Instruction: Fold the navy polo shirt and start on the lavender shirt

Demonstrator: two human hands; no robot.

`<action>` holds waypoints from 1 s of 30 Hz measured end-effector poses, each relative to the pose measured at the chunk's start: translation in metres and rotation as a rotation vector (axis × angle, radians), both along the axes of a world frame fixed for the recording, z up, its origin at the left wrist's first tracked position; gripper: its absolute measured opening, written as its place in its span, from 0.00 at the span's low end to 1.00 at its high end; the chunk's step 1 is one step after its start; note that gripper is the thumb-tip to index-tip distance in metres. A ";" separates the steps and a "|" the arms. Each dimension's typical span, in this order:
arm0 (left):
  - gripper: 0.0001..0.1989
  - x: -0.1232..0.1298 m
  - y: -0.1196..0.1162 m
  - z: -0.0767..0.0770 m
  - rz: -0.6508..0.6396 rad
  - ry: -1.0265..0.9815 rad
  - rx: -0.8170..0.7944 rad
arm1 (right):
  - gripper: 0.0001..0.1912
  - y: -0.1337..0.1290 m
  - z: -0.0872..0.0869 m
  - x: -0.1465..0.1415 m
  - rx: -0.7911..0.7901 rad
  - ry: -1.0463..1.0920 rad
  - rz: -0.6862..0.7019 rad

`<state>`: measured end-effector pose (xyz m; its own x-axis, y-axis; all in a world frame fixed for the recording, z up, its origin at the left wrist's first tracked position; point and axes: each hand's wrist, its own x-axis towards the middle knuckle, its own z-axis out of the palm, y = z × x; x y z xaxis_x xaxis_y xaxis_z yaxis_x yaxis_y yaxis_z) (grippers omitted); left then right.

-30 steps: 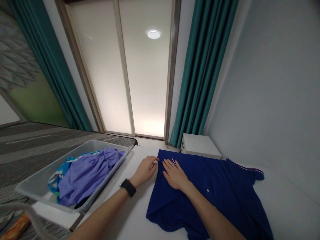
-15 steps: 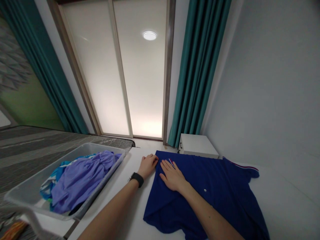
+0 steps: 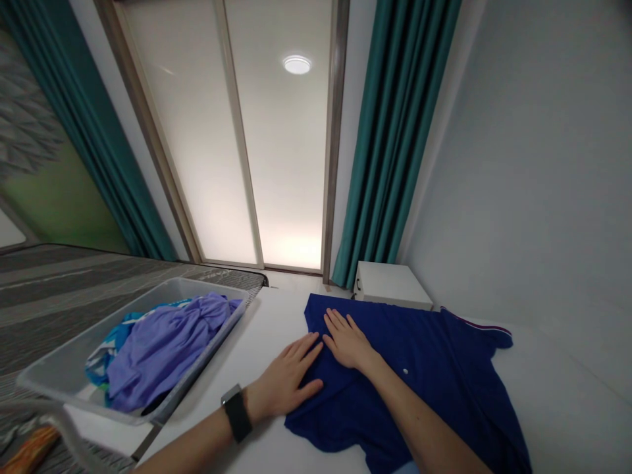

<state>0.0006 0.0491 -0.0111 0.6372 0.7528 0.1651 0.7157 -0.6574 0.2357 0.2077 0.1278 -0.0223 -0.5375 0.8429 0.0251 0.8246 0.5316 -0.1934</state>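
Observation:
A dark blue short-sleeved shirt [image 3: 434, 375] lies spread on the white table [image 3: 261, 342], its striped sleeve edge at the far right. My right hand [image 3: 348, 341] rests flat on the shirt near its upper left part, fingers stretched out. Lower and to the left, my left hand [image 3: 289, 378] is open, its fingertips on the shirt's left edge and its thumb apart. A black-banded watch [image 3: 237, 411] is on my left wrist. Part of the shirt is hidden beneath my right forearm.
Left of the table stands a translucent plastic bin [image 3: 44, 378] with a crumpled purple garment [image 3: 168, 349] and a blue patterned cloth [image 3: 106, 352] in it. A small white cabinet [image 3: 392, 283] stands behind the table, beside a teal curtain [image 3: 395, 145]. A wall rises at the right.
My left hand has left the shirt's top left corner, moved down toward me and spread its fingers at the left edge. My right hand has shifted slightly right.

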 end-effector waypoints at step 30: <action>0.47 -0.031 -0.017 0.000 -0.111 0.052 -0.075 | 0.34 -0.043 0.005 0.017 0.081 0.028 0.006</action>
<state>-0.0305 0.0320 -0.0115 0.7236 0.6861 0.0755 0.6520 -0.7153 0.2515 0.2252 0.0851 -0.0168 -0.5411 0.8340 0.1081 0.8159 0.5517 -0.1727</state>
